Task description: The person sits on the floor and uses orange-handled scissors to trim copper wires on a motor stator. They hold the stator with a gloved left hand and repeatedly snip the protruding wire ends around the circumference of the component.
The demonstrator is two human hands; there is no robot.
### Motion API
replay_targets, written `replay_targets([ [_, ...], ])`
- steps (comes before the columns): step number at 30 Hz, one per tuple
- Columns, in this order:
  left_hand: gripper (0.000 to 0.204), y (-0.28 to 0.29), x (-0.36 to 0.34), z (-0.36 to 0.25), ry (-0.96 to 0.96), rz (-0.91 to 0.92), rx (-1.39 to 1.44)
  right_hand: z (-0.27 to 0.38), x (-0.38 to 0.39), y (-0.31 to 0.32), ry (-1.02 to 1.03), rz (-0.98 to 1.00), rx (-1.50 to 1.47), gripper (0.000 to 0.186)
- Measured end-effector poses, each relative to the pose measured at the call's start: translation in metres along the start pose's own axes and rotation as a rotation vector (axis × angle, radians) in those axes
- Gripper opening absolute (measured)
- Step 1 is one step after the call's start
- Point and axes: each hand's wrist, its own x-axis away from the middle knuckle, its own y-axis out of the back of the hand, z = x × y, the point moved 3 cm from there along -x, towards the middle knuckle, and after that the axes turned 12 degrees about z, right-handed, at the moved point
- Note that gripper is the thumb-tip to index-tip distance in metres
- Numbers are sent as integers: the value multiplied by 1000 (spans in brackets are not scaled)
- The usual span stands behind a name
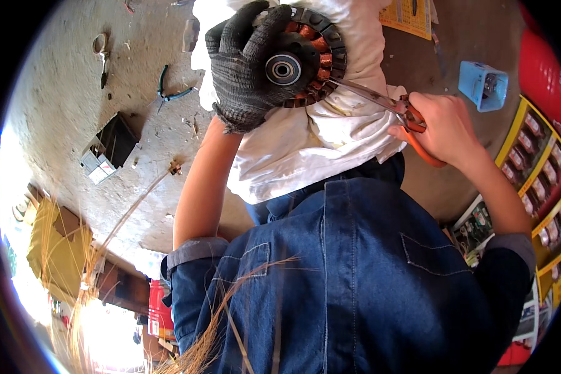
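Note:
A round motor stator [330, 59] with copper windings and a bearing [283, 68] at its hub lies on a white cloth [293, 153] over my lap. My left hand [246, 68], in a dark grey knitted glove, is wrapped over the stator's left side and grips it. Bare, my right hand [439, 124] is closed around the orange handles of long-nose pliers [374, 96]. The long metal jaws point left, their tips at the windings on the stator's lower right edge. Whether the tips grip a wire is too small to tell.
On the concrete floor at left lie scissors [101, 59], blue-handled pliers [168, 93] and an open dark box [115, 143]. A blue plastic container [484, 86] stands at right, near a yellow-edged rack [530, 156] of small packaged parts. Strands of straw-like fibre [224, 299] cross the lower left.

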Motion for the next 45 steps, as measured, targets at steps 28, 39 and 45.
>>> replay_targets([
  [28,78,0,4,0,20,26,45,59,12,19,-169,52,198,58],
  [39,83,-2,6,-4,-13,-26,26,73,12,28,-207,87,278,57],
  [45,71,-7,4,-3,15,-59,-25,17,7,-16,-134,1,224,39],
])
